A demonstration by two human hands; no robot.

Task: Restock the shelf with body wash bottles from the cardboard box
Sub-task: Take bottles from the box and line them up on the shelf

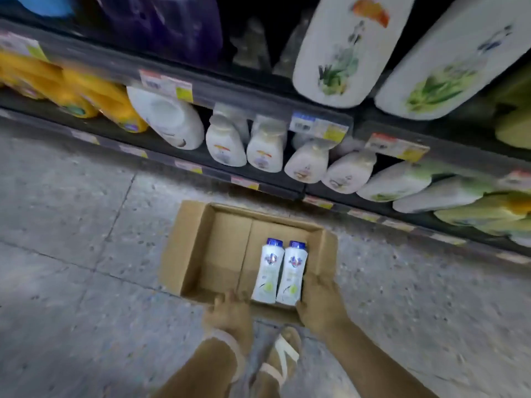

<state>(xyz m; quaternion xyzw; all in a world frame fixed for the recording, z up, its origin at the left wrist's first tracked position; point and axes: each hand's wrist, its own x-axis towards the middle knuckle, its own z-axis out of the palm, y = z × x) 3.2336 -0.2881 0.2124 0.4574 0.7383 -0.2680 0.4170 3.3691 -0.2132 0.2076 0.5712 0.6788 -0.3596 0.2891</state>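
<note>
Dark metal shelving runs well beyond both hands, its tiers crowded with white, yellow and green bottles leaning forward behind price tags. Nearer, on the grey speckled floor, the cardboard box lies open directly under the hands, its near wall touching them. Two body wash bottles, white with blue caps, lie side by side in the box's right half, just ahead of the fingers and between the two hands; the box's left half is bare cardboard.

The left hand curls its fingers over the near rim. The right hand is at the near right corner beside the bottles; blur hides whether it grips the wall or just rests there.

The step appears to be the reach into the box for the last bottles. Next, each hand needs to close round a bottle's body, lift it clear of the walls and carry it up to a shelf gap.
</note>
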